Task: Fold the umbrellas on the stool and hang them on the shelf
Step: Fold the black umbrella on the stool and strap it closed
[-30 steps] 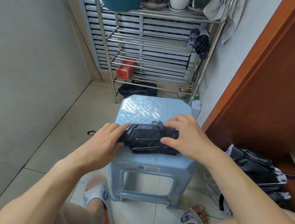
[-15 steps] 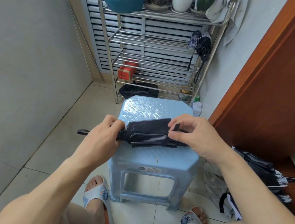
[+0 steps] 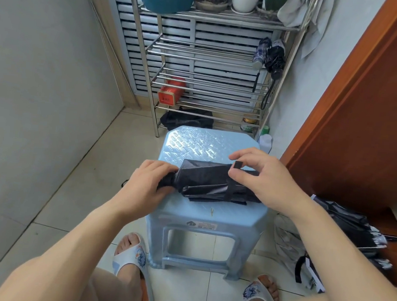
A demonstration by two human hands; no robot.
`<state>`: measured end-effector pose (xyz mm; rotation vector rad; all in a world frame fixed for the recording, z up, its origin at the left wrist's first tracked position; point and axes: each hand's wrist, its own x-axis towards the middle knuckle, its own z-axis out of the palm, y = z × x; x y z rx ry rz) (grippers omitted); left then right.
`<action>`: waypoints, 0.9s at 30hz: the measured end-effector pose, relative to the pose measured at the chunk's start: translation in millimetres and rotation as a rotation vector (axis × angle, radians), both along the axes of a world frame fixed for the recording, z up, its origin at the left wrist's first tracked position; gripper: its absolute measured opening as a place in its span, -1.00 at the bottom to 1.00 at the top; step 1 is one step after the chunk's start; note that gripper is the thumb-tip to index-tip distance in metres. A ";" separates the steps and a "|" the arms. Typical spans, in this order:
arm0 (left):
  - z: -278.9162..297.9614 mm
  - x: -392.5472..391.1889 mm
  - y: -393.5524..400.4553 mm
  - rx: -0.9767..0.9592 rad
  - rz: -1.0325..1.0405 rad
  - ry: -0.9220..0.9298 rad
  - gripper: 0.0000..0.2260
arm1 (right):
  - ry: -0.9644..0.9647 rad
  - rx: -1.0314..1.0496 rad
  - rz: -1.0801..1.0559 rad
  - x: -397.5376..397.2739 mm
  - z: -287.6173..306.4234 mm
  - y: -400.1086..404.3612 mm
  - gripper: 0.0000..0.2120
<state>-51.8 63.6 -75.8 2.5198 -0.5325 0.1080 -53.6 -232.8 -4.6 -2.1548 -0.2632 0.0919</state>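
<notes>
From my remote seat I saw the black folding fabric umbrella lying crosswise at the centre of the frame, over the near half of the pale blue plastic stool, its lower folds close to the stool's front edge and its right end reaching toward the right rim. The left hand curled its fingers round the umbrella's left end, which stuck out past the stool's left edge. The right hand pinched the black closure strap between thumb and forefinger, the strap running over the bundled canopy, while the other fingers stayed loosely spread above it. The far half of the stool top lay bare. Beyond it, in the upper middle of the frame, stood the steel wire shelf rack, and two folded dark umbrellas hung at its right post, their wrist loops dangling beside the lower rails. A red rectangular tin sat on a lower tier at the left. At the lower right, a loose black and white umbrella sprawled on the floor against the brown wooden door, just beside the stool's right side. Pale floor tiles stretched open at the left toward the grey wall.
</notes>
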 end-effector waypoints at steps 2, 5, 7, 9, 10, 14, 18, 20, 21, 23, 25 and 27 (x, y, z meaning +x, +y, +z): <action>-4.4 2.0 0.3 0.000 0.043 -0.009 -0.59 | 0.059 0.091 0.072 -3.5 8.9 -3.8 -0.96; -4.9 2.8 -5.4 0.031 0.063 -0.007 -0.56 | 0.291 0.006 0.332 -16.3 28.4 -12.4 -0.96; -3.7 2.8 -7.6 0.052 0.067 0.003 -0.55 | 0.432 -0.133 0.433 -26.2 35.6 -14.8 -0.93; -2.5 3.3 -7.7 0.059 0.089 -0.014 -0.56 | 0.381 -0.125 0.306 -30.2 32.8 -15.0 -0.93; -2.1 3.6 -8.7 0.057 0.104 -0.029 -0.56 | 0.301 -0.112 0.187 -29.6 27.8 -16.4 -0.92; -4.1 7.8 -13.9 0.023 0.177 -0.063 -0.56 | -0.049 -0.271 -0.099 -20.2 -0.8 -20.9 -0.85; -4.0 14.6 -15.5 -0.028 0.191 -0.031 -0.55 | -0.246 -0.346 -0.041 -14.2 -21.0 -5.6 -0.66; -2.3 14.6 -17.8 -0.051 0.198 -0.003 -0.53 | -0.202 -0.323 -0.027 -7.0 -24.8 1.6 -0.61; -1.2 14.1 -19.2 -0.056 0.205 0.004 -0.51 | -0.173 -0.278 -0.054 -3.1 -22.9 5.3 -0.68; 1.9 10.6 -21.7 -0.072 0.239 -0.015 -0.50 | -0.124 -0.134 -0.121 2.6 -12.9 8.2 -0.81; 6.6 1.5 -22.9 -0.131 0.296 -0.034 -0.54 | -0.071 -0.002 -0.108 2.2 1.3 5.0 -0.87; 9.4 -11.5 -22.5 -0.166 0.299 -0.029 -0.59 | -0.036 -0.158 0.093 -6.1 12.9 -0.2 -0.57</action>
